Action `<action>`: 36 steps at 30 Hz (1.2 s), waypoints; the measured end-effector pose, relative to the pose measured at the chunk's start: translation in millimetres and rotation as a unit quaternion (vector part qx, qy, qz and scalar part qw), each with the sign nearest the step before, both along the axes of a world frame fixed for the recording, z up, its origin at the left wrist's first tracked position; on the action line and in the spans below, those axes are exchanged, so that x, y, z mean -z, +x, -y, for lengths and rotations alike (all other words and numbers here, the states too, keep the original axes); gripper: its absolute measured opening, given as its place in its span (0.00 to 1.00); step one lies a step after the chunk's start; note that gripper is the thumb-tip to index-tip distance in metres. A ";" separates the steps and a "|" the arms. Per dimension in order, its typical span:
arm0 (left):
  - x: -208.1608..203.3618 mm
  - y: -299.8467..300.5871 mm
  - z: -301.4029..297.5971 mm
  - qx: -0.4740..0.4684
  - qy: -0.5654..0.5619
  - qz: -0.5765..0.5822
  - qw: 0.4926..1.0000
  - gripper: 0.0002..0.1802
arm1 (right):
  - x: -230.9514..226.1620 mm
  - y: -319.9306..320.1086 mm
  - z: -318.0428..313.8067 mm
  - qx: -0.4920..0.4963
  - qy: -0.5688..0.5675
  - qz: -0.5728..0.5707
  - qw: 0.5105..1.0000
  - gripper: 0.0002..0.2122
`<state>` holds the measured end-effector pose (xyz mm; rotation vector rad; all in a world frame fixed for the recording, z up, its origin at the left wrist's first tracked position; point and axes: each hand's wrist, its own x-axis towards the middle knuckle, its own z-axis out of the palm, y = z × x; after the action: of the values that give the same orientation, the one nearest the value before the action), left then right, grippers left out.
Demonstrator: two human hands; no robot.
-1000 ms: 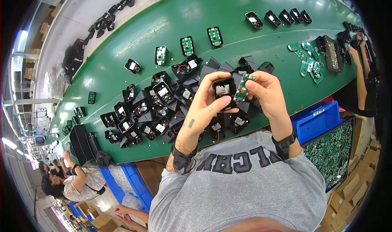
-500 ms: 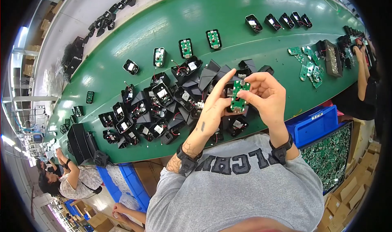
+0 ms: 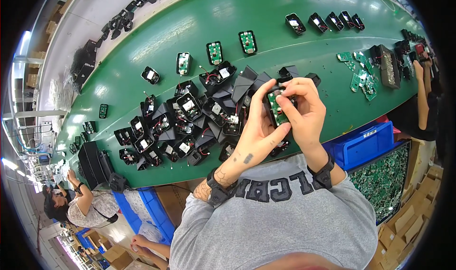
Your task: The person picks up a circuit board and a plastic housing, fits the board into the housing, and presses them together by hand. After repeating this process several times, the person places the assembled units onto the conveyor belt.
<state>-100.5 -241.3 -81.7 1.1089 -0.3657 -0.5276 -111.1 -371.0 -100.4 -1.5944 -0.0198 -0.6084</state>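
Between both hands is a small green circuit board (image 3: 277,112), seated in or lying over a black plastic case whose dark edge shows along the board's left side. My left hand (image 3: 256,132) wraps the case from the left, its thumb on the near end. My right hand (image 3: 306,113) closes over the far right side, thumb and fingertips pressing on the board's upper part. The fingers hide most of the case. Just left of my hands lies a heap of open black cases (image 3: 187,106) with red wires and white parts inside.
Cases with boards (image 3: 214,53) stand in a row beyond the heap on the green table (image 3: 156,37). More cases (image 3: 317,24) stand far right. Loose green boards (image 3: 365,80) lie near a dark bin (image 3: 390,70). A blue crate (image 3: 363,146) is right; co-workers sit at both sides.
My left fingers have gone from stretched out to curled round the case. The board has tilted and now shows against the case's dark edge, with my right fingers pressing on its upper part.
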 end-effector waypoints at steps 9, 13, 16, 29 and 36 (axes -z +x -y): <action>0.1 4.7 -3.0 -0.012 0.008 0.015 1.000 0.31 | -14.4 -5.9 18.0 -0.188 0.142 -0.126 0.964 0.20; 3.8 3.1 -1.5 -0.038 0.086 0.109 0.990 0.27 | -15.9 -7.8 11.6 -0.181 0.192 -0.130 0.956 0.19; 8.4 2.3 0.9 -0.105 0.099 0.197 0.970 0.23 | -19.2 -6.4 7.1 -0.174 0.177 -0.120 0.961 0.20; -11.4 30.3 -29.1 -0.176 0.128 0.267 0.939 0.30 | -50.2 48.8 -2.6 -0.273 0.020 -0.075 0.959 0.18; -18.5 183.9 -183.1 -0.330 0.587 0.318 0.668 0.25 | 20.6 173.2 106.6 -0.081 -0.209 -0.204 0.953 0.16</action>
<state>83.4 -58.3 -63.2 2.5757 -0.1457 0.4472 62.2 -477.7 -121.0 -2.0824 0.0298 -0.1382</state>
